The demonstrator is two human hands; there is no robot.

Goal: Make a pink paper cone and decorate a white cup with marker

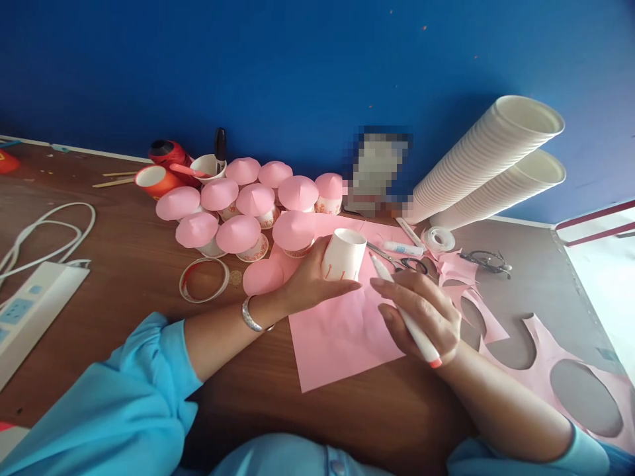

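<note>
My left hand (308,277) is wrapped round a white paper cup (344,254) with small orange marks near its base, holding it upright over a pink paper sheet (342,330). My right hand (421,307) grips a white marker pen (404,316) with an orange end. The pen's tip points toward the cup, a short gap away. A silver bracelet (251,316) sits on my left wrist. Both sleeves are light blue.
Several paper cups with pink cone lids (238,205) stand behind the cup. Two long stacks of white cups (491,158) lie at the right. Scissors (397,259), a glue tube (403,248), tape rolls (438,238), cut pink paper scraps (546,344), a power strip (30,311) and a tape ring (203,279) lie around.
</note>
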